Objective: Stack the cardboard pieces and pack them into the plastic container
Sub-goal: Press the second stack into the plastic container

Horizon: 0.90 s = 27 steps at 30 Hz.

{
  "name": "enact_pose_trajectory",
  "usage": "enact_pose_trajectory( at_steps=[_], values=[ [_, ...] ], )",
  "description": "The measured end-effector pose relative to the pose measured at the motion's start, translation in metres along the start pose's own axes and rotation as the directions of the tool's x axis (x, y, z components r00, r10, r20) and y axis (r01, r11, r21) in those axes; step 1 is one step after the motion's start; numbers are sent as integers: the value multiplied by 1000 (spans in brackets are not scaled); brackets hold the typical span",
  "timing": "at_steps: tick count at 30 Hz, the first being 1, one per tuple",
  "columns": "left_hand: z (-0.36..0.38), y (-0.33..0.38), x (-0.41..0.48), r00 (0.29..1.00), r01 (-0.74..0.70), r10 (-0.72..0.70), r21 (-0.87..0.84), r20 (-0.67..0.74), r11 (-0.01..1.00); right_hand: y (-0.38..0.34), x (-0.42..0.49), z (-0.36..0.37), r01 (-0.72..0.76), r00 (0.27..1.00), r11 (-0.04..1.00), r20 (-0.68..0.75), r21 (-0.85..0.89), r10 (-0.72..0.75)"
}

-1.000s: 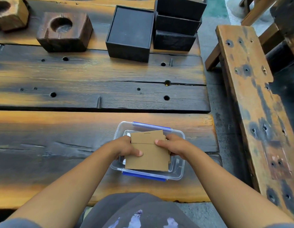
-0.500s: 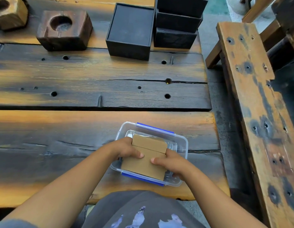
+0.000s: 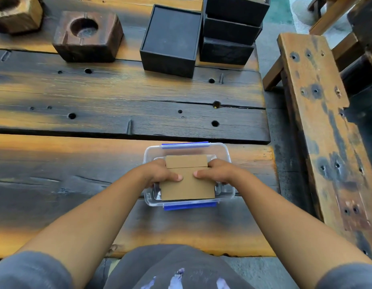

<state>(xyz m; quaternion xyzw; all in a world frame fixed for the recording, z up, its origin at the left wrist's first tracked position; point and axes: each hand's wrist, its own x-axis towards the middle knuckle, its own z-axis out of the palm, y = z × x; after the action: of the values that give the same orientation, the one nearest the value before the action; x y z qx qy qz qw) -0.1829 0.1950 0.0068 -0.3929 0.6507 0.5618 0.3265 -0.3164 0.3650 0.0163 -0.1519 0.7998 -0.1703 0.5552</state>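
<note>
A clear plastic container (image 3: 226, 155) with blue clips on its near and far rims sits on the wooden table, close to the front edge. A brown stack of cardboard pieces (image 3: 187, 188) lies squarely over its opening and hides most of the inside. My left hand (image 3: 160, 174) grips the stack's left edge, thumb on top. My right hand (image 3: 217, 173) grips the right edge the same way. How deep the stack sits inside the container is hidden.
Black square boxes (image 3: 170, 38) and a stack of more black boxes (image 3: 231, 30) stand at the back. Two wooden blocks with round holes (image 3: 87, 36) sit at the back left. A worn wooden bench (image 3: 318, 122) runs along the right side.
The container and the cardboard stack have turned from a skewed angle to square with the table edge. Both hands have shifted to grip opposite sides evenly.
</note>
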Motion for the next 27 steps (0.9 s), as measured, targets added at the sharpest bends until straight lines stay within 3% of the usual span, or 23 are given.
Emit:
enact_pose_trajectory(
  at_steps=[5,10,14,17,27],
  values=[
    [-4,4,1,993,24,-44,193,105,981,-3,5,-10,-32,997,944,56,-329,54],
    [-8,8,-2,986,40,-84,287,143,957,-3,7,-10,-52,992,885,78,-463,99],
    [-10,9,-4,971,56,-116,269,211,961,0,11,-7,-52,994,883,63,-466,92],
    [-8,10,-3,977,37,-110,368,181,929,1,13,-6,-68,994,887,42,-457,99],
    [0,5,-1,974,82,-149,343,173,936,5,10,-1,-68,996,913,31,-403,88]
  ],
)
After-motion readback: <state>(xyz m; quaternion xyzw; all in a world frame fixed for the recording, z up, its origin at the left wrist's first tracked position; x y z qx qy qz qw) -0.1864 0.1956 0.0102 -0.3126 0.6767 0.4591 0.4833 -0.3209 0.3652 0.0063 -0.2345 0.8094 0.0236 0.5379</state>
